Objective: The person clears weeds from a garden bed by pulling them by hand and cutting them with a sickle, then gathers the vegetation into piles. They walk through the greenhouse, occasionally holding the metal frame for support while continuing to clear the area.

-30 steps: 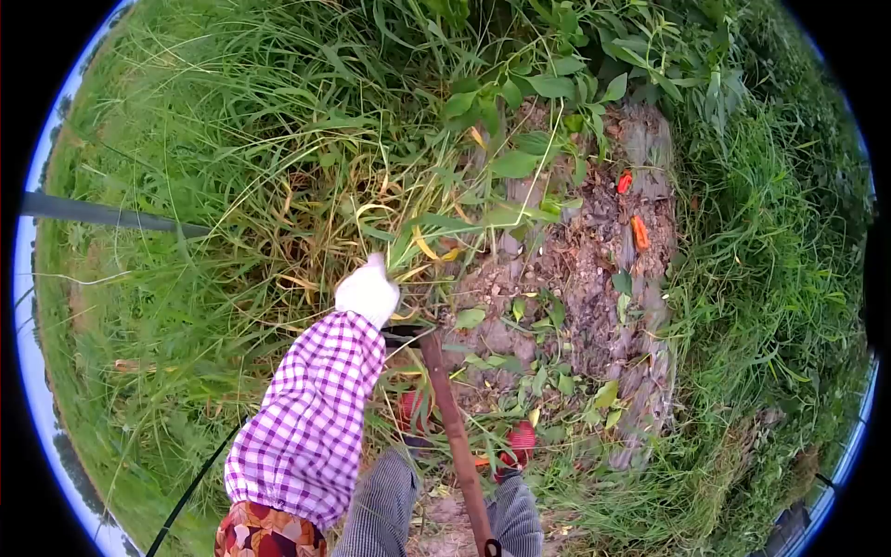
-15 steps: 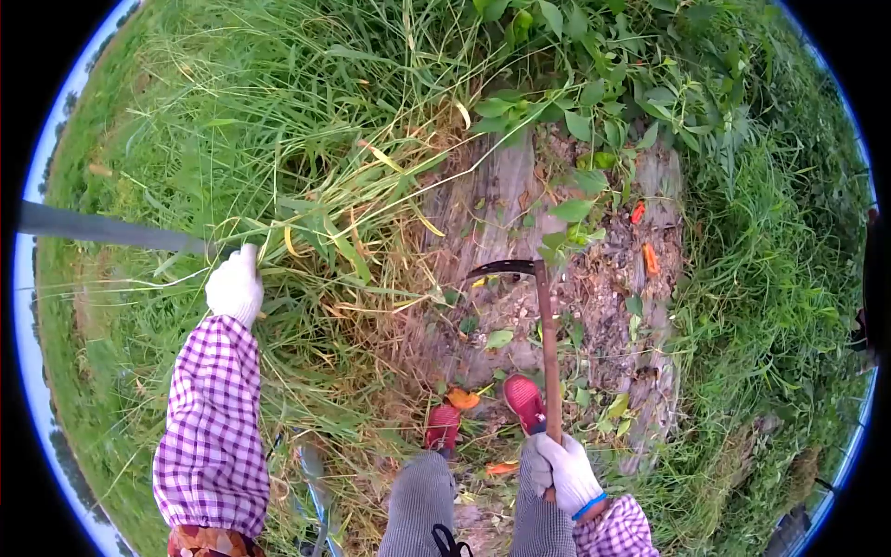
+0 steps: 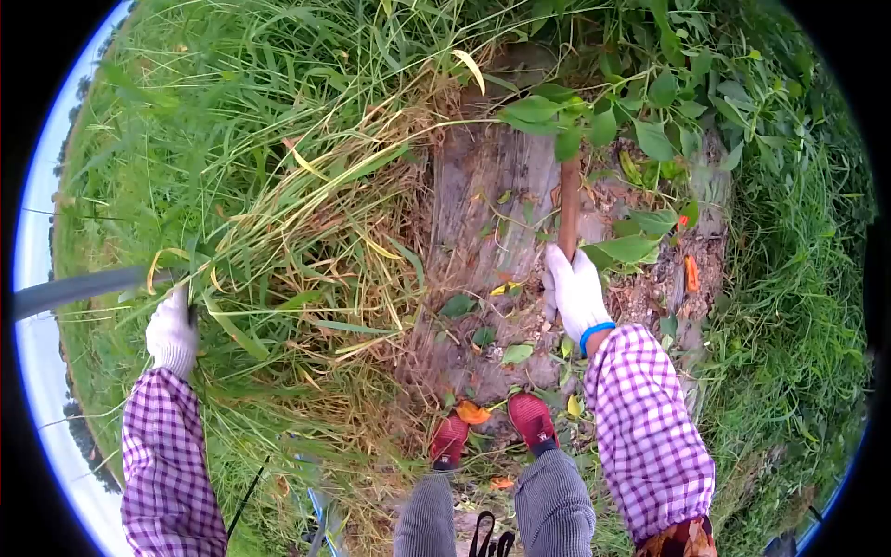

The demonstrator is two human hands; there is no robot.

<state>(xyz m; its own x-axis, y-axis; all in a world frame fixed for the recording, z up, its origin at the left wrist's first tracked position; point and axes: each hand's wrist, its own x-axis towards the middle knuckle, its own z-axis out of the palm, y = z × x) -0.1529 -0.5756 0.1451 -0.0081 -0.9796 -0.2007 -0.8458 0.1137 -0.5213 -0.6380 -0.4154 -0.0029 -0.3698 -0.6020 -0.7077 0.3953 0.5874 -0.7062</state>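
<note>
My left hand (image 3: 173, 332), in a white glove with a purple checked sleeve, grips a bunch of long cut grass (image 3: 278, 251) at the left. My right hand (image 3: 573, 290), also gloved, is closed round the wooden handle of a sickle (image 3: 568, 206) that reaches forward into leafy weeds (image 3: 594, 111). The sickle's blade is hidden among the leaves. A grey concrete slab (image 3: 483, 204) lies between the grass and the handle.
My red shoes (image 3: 492, 429) stand on bare soil strewn with leaves. Tall grass surrounds the patch on all sides. A grey pipe or rail (image 3: 74, 290) crosses at the far left. Small orange bits (image 3: 690, 273) lie at the right.
My right hand has thrust the sickle forward from near my feet into the weeds. My left hand has pulled the grass bunch further left and down.
</note>
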